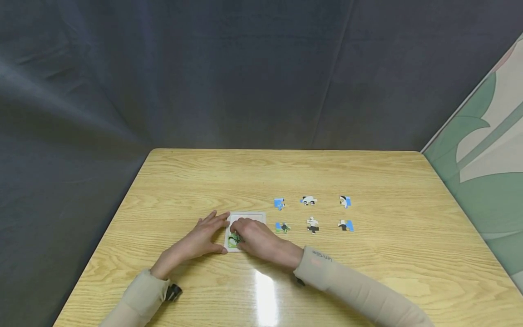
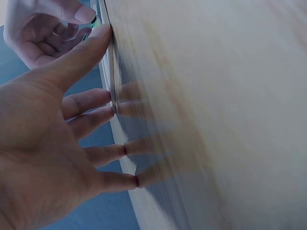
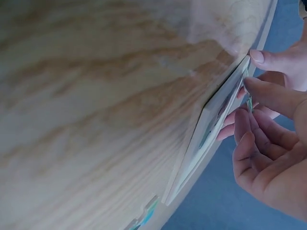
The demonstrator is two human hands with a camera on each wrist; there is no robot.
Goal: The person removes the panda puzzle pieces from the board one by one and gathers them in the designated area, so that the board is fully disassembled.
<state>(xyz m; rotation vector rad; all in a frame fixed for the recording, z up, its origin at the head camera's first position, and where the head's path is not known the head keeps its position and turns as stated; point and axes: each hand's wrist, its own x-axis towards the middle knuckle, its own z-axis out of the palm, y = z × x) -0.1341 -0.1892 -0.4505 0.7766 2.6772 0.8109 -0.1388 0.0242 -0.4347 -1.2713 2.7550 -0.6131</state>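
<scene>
A shallow white puzzle tray (image 1: 254, 213) lies on the table, partly covered by my right hand. My left hand (image 1: 203, 238) has its fingers spread along the tray's left side, with the thumb and fingertips touching near its edge. Over the tray, my right hand (image 1: 256, 238) pinches a green puzzle piece (image 1: 234, 240) at the lower left corner. The right wrist view has that piece (image 3: 250, 103) edge-on between thumb and fingers, tilted above the tray (image 3: 204, 129). How much of it touches the tray cannot be told.
Several loose jigsaw pieces lie right of the tray in two rows, among them a panda-face piece (image 1: 308, 200), a blue piece (image 1: 279, 203) and a green-and-blue piece (image 1: 282, 227). The wooden table (image 1: 392, 254) ends at a dark curtain (image 1: 245, 81) behind.
</scene>
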